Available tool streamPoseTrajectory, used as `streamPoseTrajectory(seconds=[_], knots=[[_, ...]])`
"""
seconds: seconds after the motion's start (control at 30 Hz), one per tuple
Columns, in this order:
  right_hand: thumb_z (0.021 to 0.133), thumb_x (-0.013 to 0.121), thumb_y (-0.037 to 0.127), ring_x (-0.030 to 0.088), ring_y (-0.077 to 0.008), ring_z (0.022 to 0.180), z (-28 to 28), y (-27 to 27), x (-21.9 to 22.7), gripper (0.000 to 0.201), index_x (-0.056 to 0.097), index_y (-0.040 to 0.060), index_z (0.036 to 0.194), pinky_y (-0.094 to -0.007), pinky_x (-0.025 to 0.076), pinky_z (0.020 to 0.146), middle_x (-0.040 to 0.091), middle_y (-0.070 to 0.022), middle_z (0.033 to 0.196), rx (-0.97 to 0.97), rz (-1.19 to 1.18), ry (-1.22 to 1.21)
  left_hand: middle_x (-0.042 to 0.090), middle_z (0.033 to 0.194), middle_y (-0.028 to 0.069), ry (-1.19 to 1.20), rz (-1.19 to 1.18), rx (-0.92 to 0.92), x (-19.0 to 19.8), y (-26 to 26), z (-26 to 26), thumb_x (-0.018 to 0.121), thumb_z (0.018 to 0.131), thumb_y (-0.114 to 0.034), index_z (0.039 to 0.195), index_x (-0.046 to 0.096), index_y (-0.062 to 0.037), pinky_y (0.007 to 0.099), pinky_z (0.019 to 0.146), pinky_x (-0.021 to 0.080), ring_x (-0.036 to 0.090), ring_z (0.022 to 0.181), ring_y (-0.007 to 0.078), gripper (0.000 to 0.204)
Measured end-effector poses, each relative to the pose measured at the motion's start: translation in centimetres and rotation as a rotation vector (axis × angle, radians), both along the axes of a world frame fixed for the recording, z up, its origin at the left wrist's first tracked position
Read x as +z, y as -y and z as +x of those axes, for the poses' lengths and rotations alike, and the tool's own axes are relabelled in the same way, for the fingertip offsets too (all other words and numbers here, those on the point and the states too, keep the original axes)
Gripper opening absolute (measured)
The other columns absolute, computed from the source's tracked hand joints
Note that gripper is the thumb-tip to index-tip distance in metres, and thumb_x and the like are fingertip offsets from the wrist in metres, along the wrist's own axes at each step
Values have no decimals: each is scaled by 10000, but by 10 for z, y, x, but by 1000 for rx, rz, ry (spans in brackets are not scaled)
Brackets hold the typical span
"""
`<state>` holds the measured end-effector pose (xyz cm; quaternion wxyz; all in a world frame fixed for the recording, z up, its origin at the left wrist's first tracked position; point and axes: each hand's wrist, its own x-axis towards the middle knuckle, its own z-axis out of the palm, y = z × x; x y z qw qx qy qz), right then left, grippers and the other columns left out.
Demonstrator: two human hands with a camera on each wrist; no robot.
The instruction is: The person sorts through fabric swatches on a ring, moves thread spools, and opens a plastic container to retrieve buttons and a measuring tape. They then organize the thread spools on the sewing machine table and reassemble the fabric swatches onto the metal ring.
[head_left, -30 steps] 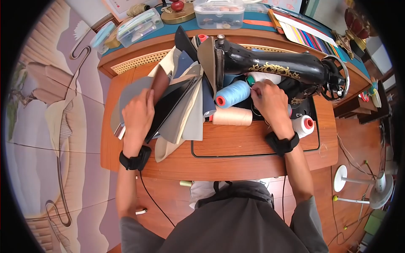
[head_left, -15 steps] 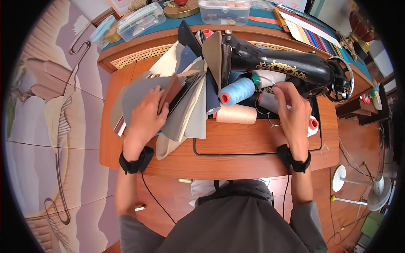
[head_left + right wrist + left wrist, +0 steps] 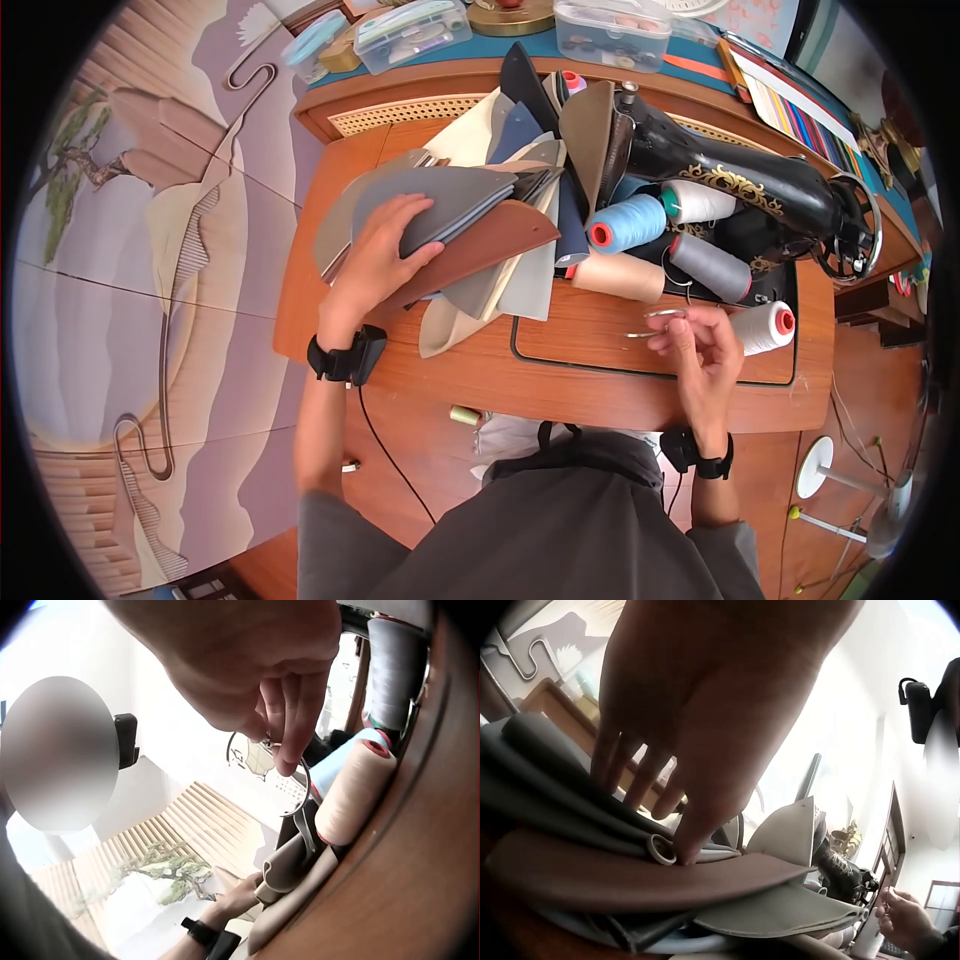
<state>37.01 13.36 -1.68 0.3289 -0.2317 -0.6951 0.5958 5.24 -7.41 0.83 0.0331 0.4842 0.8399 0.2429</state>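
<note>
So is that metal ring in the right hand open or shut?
Open. In the right wrist view, the metal ring shows two curved halves with a gap between their free ends.

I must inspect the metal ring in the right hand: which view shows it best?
The right wrist view: the metal ring is large there, its curve showing beyond the fingers. The head view shows small silvery stretches of it; in the left wrist view I cannot make it out.
</note>
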Motion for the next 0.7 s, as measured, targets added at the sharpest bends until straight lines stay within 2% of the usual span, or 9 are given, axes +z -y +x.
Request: streamPoseTrajectory(seconds=[0.17,0.27,0.33,0.37,0.43,0.47,0.53,0.7], knots=[[1001,598,102,694,-147,753,7,5,-20,133,564,-9,1065,-248,555,677,738,-161,978,29,-122,-27,555,1413,113,28,-72,15,-4,2,-10,686,920,-185,1262,627,-77,405,1106,399,473,1337,300,363],[1004,595,108,689,-141,746,7,5,-30,131,564,-3,1066,-245,552,673,739,-156,978,41,-157,-38,536,1442,112,134,-45,-51,-8,3,-23,680,920,-149,1217,662,-78,394,1083,423,509,1308,309,306],[1005,594,111,687,-139,742,7,5,-34,130,564,0,1066,-244,551,671,739,-153,977,47,-171,-41,625,1302,101,190,32,-38,-2,1,-22,674,920,-110,1128,677,-54,372,969,488,609,1148,293,215],[1005,594,113,687,-137,740,7,6,-36,130,565,1,1065,-244,552,671,740,-149,973,50,-182,-37,625,1302,101,188,30,-38,1,1,-18,674,920,-110,1128,677,-54,372,969,488,609,1148,293,215],[1005,595,115,686,-136,737,7,5,-39,131,565,1,1064,-245,553,671,740,-146,970,51,-197,-34,640,1044,63,-202,48,-155,7,3,-5,718,882,-119,1041,658,-48,360,760,512,621,902,259,185],[1004,596,114,685,-135,734,8,4,-40,131,566,0,1064,-246,554,667,741,-145,966,50,-194,-20,640,1044,63,-201,46,-157,10,5,3,718,882,-119,1041,658,-48,360,760,512,621,902,259,185],[1004,597,114,684,-133,731,8,4,-42,132,567,0,1063,-247,555,664,741,-145,962,50,-191,-5,558,897,51,89,-77,20,14,10,15,735,858,-75,1002,628,-39,318,711,497,570,811,214,183],[993,619,123,678,-118,711,6,7,-42,146,590,-2,1061,-239,548,646,746,-131,941,42,-213,3,556,901,58,145,-35,74,4,18,13,712,861,-21,1010,620,-32,304,694,488,571,817,199,176]])
